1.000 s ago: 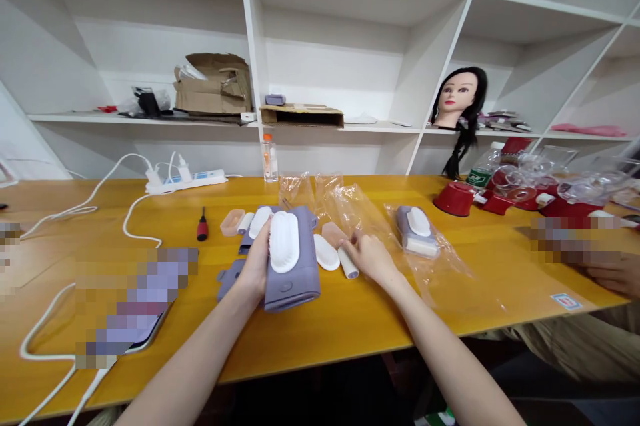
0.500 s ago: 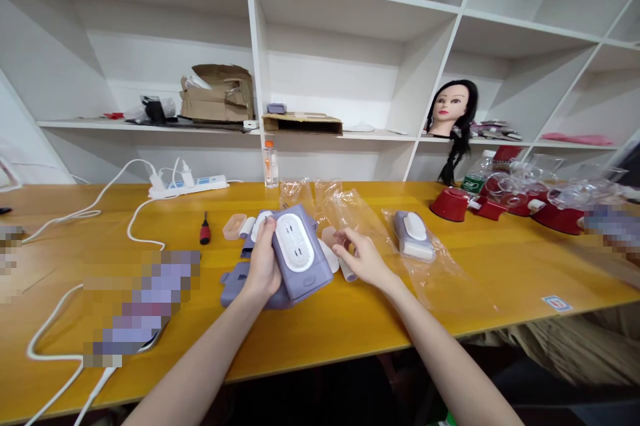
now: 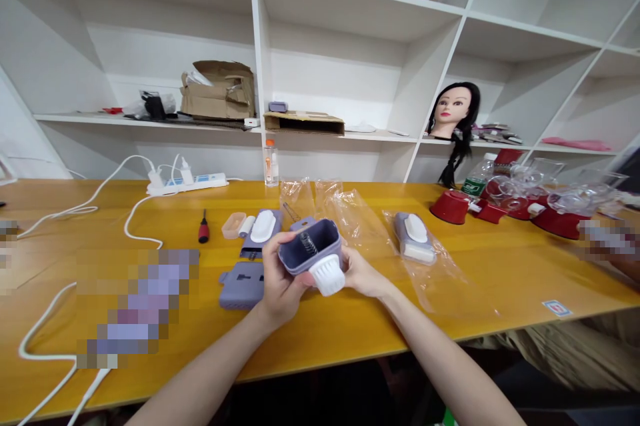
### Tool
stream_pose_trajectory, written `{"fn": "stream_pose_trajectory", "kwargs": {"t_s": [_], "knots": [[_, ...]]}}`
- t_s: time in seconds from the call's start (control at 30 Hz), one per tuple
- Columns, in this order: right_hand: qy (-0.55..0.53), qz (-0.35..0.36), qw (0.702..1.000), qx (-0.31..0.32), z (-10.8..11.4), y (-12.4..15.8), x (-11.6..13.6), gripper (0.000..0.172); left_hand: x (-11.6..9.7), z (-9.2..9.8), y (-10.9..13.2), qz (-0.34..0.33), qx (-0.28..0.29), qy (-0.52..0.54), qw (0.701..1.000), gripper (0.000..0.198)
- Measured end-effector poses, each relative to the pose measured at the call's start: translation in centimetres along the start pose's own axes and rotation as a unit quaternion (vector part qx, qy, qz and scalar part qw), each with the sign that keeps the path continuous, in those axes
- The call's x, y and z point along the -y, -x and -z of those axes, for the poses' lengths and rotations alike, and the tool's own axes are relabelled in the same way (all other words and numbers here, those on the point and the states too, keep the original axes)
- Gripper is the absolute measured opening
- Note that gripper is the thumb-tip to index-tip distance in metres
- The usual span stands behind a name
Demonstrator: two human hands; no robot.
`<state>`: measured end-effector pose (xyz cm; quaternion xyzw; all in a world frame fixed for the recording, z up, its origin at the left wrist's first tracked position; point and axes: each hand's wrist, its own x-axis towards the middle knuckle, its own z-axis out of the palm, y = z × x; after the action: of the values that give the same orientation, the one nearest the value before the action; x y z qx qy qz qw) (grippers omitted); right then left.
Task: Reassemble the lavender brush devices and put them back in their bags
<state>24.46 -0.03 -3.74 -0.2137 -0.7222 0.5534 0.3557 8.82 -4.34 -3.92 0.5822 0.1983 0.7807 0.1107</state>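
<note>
From my remote station I log the left hand (image 3: 283, 277) and right hand (image 3: 364, 276) holding a grey-purple plastic housing (image 3: 311, 247) above the desk (image 3: 310, 339), the fingers of both clamped on it. Its open mouth faces up and away from me, with a coil spring (image 3: 309, 244) visible inside. A white ribbed cap (image 3: 327, 276) sits at the near end, so the long axis slopes from that cap up to the mouth. I judge the step in hand to be inspection of the opened housing; further handling calls for a steady two-handed hold. Beyond lie a grey panel (image 3: 239, 286), a white-topped unit (image 3: 263, 227), a screwdriver (image 3: 203, 227) and a bagged unit (image 3: 414, 238).
</note>
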Motion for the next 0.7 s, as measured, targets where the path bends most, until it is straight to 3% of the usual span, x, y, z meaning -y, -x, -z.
{"fn": "stream_pose_trajectory", "kwargs": {"t_s": [0.1, 0.2, 0.3, 0.4, 0.57, 0.7], "knots": [[0.003, 0.007, 1.0, 0.014, 0.1, 0.1, 0.0, 0.048, -0.6, 0.0, -0.2, -0.063, 0.054, -0.01, 0.996, 0.046], [0.007, 0.0, 1.0, 0.027, 0.3, 0.2, -0.2, 0.042, -0.5, 0.1, -0.2, -0.052, 0.043, -0.023, 0.997, 0.047], [-0.01, -0.005, 1.0, 0.004, 0.8, 0.4, -0.2, 0.042, 0.2, 0.5, -0.3, 0.018, -0.028, -0.02, 0.999, 0.048], [-0.053, -0.013, 0.995, -0.08, 1.5, 0.5, 0.0, 0.048, 0.8, 0.9, -1.0, 0.093, -0.087, 0.026, 0.992, 0.039], [-0.092, -0.031, 0.984, -0.148, 1.9, 0.5, 0.2, 0.051, 1.2, 1.1, -2.3, 0.257, -0.079, 0.104, 0.957, 0.034], [-0.043, -0.041, 0.983, -0.174, 1.1, 0.5, 0.2, 0.049, 1.8, 0.9, -2.5, 0.308, -0.113, 0.091, 0.94, 0.026]]}}
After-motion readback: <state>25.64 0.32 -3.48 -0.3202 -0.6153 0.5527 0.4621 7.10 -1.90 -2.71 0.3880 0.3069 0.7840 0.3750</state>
